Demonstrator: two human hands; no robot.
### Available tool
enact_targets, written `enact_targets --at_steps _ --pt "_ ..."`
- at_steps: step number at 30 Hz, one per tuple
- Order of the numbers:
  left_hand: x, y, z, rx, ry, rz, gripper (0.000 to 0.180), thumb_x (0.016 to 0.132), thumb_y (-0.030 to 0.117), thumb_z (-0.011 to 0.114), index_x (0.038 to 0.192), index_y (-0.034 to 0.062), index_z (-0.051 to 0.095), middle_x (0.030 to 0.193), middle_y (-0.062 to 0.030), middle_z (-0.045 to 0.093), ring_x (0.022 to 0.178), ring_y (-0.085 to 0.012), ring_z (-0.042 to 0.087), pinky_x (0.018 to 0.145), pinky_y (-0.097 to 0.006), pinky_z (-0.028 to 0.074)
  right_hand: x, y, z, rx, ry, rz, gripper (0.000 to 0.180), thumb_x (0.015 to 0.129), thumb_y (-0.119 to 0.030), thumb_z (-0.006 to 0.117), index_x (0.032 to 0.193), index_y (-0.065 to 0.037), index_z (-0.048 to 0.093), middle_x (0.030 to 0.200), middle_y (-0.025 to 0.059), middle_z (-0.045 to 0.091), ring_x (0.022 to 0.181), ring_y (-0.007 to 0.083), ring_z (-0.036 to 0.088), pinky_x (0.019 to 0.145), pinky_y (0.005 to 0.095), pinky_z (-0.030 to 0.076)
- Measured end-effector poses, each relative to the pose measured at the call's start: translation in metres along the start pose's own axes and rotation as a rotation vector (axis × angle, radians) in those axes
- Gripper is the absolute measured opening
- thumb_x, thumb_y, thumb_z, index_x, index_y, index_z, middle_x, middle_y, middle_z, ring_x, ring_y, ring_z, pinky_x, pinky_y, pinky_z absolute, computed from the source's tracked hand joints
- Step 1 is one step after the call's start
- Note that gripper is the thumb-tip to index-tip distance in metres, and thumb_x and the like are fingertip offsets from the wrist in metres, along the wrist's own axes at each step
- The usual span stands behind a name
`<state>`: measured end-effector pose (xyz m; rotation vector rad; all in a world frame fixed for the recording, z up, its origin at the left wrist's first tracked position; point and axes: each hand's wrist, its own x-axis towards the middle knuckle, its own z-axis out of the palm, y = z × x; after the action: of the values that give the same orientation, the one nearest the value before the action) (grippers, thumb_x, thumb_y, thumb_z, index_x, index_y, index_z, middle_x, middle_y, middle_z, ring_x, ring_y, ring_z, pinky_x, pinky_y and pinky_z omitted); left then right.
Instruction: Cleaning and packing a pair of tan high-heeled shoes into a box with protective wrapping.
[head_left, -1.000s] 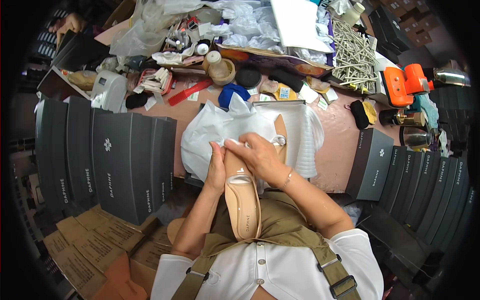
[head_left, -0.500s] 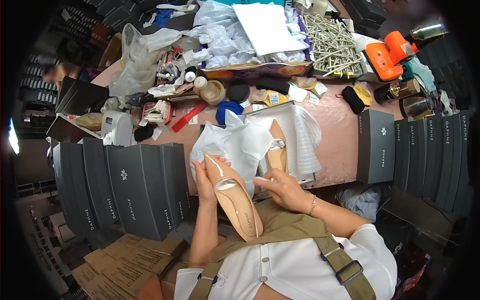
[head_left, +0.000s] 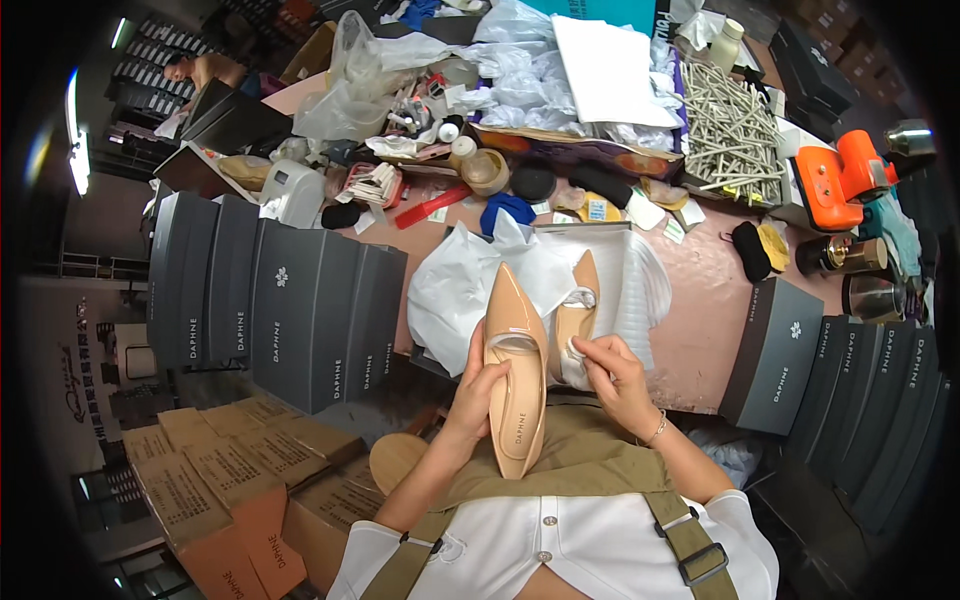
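In the head view, pale lettering marks grey boxes and dark lettering the insole of a beige shoe, which the left hand grasps over the apron while the right hand pinches a white wad.

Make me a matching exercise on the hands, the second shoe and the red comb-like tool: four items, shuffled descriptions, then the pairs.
Column one
1. Left hand
2. Right hand
3. Second shoe
4. Red comb-like tool

Column two
A. Lies in the open box
B. Pinches a small white wad
C. Lies on the pink tabletop, near the blue cloth
D. Grips a tan shoe

Pairs: 1-D, 2-B, 3-A, 4-C
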<state>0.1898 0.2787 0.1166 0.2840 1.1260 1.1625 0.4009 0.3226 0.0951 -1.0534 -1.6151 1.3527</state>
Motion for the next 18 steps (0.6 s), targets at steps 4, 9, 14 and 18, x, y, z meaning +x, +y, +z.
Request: enact_targets --at_steps 4,9,14,18 --pt "0.007 -0.015 0.013 -0.05 -0.036 -0.011 0.069 0.088 0.002 0.042 0.15 0.0121 0.013 0.141 -0.012 0.036 0.122 -0.0224 0.046 0.097 -0.033 0.043 0.0 -0.002 -0.023 -0.068 -0.004 -0.091 0.037 0.083 0.01 0.054 0.116 -0.004 0.063 0.089 0.0087 0.055 0.078 0.0177 0.054 0.069 0.0253 0.044" --pt "0.016 -0.019 0.028 -0.122 -0.157 -0.111 0.067 0.086 0.005 0.042 0.148 0.0114 0.018 0.138 -0.0129 0.04 0.12 -0.0237 0.049 0.096 -0.034 0.045 0.014 -0.008 -0.042 -0.212 0.046 -0.288 0.043 0.078 0.008 0.059 0.117 -0.008 0.063 0.09 0.0104 0.056 0.077 0.0223 0.057 0.067 0.0291 0.048" --pt "0.036 -0.01 0.036 -0.027 -0.314 -0.259 0.065 0.084 0.008 0.044 0.145 0.0104 0.023 0.129 -0.017 0.046 0.109 -0.0308 0.057 0.087 -0.043 0.052 0.067 0.005 -0.057 -0.599 -0.001 -0.644 0.045 0.073 -0.004 0.062 0.117 -0.016 0.062 0.093 0.009 0.058 0.078 0.0241 0.059 0.065 0.0321 0.05" --pt "0.044 -0.005 0.03 -0.137 -0.335 -0.342 0.061 0.084 0.01 0.046 0.141 0.0093 0.026 0.124 -0.019 0.049 0.098 -0.0366 0.061 0.075 -0.051 0.056 0.121 0.013 -0.075 -0.548 0.062 -0.492 0.039 0.076 -0.001 0.061 0.113 -0.014 0.062 0.092 0.0091 0.059 0.079 0.0262 0.059 0.066 0.0342 0.05"
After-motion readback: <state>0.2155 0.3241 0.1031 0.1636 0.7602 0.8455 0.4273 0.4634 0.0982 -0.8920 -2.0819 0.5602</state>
